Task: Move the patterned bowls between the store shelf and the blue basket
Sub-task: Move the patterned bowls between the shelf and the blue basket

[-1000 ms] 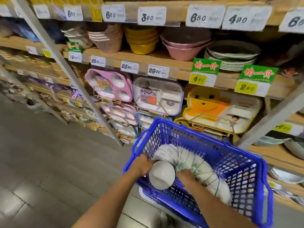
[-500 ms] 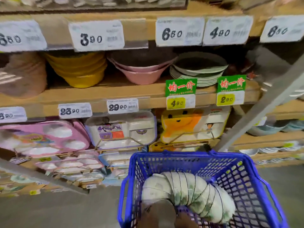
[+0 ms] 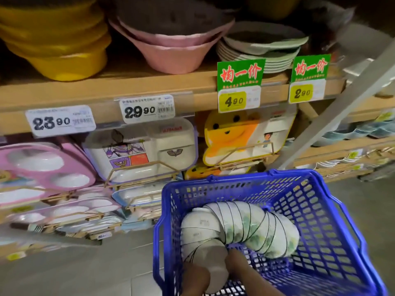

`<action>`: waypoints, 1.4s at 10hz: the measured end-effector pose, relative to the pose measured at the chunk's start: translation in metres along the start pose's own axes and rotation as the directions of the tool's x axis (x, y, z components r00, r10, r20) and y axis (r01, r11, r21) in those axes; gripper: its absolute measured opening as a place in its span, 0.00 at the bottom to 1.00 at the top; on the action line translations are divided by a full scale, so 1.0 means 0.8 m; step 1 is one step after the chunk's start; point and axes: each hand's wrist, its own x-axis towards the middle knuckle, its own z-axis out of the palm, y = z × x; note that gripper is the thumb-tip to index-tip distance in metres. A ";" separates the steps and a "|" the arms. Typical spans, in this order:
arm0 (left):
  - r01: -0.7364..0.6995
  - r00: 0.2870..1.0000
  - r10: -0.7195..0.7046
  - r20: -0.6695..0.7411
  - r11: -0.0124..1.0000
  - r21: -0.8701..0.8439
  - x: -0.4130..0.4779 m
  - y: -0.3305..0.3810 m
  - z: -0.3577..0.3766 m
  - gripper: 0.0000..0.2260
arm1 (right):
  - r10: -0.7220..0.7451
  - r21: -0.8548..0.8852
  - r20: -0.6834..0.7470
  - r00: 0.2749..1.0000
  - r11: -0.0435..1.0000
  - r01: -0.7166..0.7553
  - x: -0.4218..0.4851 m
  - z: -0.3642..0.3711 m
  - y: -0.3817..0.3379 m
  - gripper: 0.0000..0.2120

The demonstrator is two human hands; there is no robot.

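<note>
A blue plastic basket [image 3: 245,178] sits low in front of the store shelf [image 3: 149,86]. A curved row of nested white bowls with green patterns and dark rims [image 3: 256,229] lies on its side inside. At the row's near end, the last bowls [image 3: 210,259] show their plain undersides. My left hand [image 3: 195,278] grips them from the left and my right hand [image 3: 241,268] from the right. Both hands are inside the basket, cut off by the frame's bottom edge, so the fingers are mostly hidden.
The shelf above carries yellow bowls [image 3: 59,50], pink bowls [image 3: 171,54] and a stack of green plates [image 3: 263,50]. Children's divided trays [image 3: 145,150] stand on racks below the price tags. A grey slanted metal post [image 3: 342,103] crosses the right side.
The view has swung right and closed in on the shelf. My hands sit lower in the frame, and the near end of the bowl row has bent toward me between them.
</note>
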 end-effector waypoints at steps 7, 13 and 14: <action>-0.240 0.964 0.260 0.053 0.940 -0.242 -0.138 0.050 -0.065 0.20 | -0.093 0.286 0.298 0.950 0.958 0.004 -0.147 -0.149 0.032 0.06; -0.527 0.735 0.670 -0.107 0.464 -0.712 -0.314 0.237 -0.127 0.22 | -0.109 0.725 -0.343 0.933 0.601 0.337 -0.360 -0.311 0.094 0.12; -0.539 0.718 0.679 -0.153 0.403 -0.740 -0.355 0.260 -0.107 0.18 | -0.095 0.711 -0.453 0.887 0.562 0.423 -0.400 -0.321 0.128 0.15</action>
